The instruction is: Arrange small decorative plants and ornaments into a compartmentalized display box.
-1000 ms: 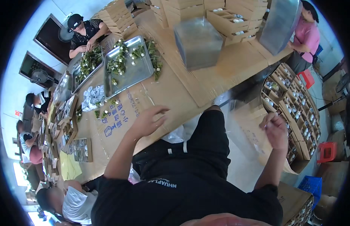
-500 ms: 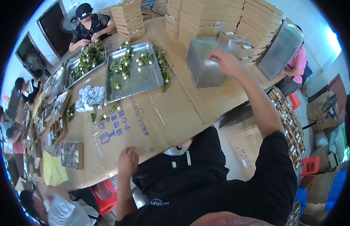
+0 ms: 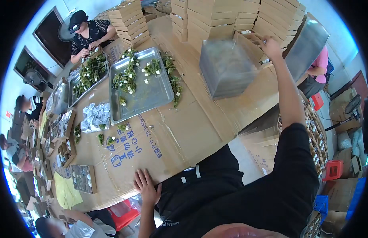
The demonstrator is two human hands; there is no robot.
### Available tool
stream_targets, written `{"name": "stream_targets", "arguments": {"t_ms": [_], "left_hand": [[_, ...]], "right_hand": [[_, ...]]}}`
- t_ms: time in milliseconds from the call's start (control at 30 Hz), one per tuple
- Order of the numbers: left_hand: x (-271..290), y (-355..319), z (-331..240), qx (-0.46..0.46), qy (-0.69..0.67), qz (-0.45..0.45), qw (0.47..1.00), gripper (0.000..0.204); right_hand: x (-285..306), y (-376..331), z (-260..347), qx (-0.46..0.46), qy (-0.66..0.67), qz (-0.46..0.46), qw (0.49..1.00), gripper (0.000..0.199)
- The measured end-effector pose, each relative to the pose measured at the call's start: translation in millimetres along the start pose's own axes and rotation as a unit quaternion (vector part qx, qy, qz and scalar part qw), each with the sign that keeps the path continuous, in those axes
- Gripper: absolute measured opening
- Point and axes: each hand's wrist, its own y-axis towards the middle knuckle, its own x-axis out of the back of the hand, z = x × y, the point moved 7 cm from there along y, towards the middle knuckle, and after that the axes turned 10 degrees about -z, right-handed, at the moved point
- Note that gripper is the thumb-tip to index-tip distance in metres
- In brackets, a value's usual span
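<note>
My left hand [image 3: 147, 187] lies on the near edge of the cardboard-covered table, palm down with its fingers spread. My right hand [image 3: 272, 47] is stretched out far to the right, by an open cardboard box with dividers [image 3: 250, 36]. Its fingertips are pinched together; what they hold, if anything, is too small to name. Beside that arm, to its left, stands a grey, see-through block-shaped stack [image 3: 227, 73], its top blurred. Farther left, a metal tray [image 3: 152, 101] holds green plant sprigs [image 3: 128, 77] with white cube-like pieces on them.
Tall stacks of cardboard boxes [image 3: 219, 20] line the far side. A second tray of sprigs [image 3: 91, 73] is near a co-worker [image 3: 87, 33]. Crumpled silvery wrapping [image 3: 96, 117] and a divided box [image 3: 84, 178] lie at left. Another see-through stack [image 3: 309, 47] stands at the far right.
My right hand has moved from above the see-through stack, right and away, to the divided box. My left hand has come down flat on the table edge. The view has shifted slightly.
</note>
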Motion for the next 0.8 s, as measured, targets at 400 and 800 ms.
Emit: {"name": "stream_targets", "arguments": {"t_ms": [400,800], "left_hand": [[15,0,-3,0.006,-0.031,0.027,0.999,0.097],[62,-10,-14,-0.019,-0.216,-0.048,0.975,0.058]], "right_hand": [[-61,-3,-23,0.014,-0.265,0.142,0.954,0.029],[134,-49,188,0.267,0.085,-0.022,0.96,0.017]]}}
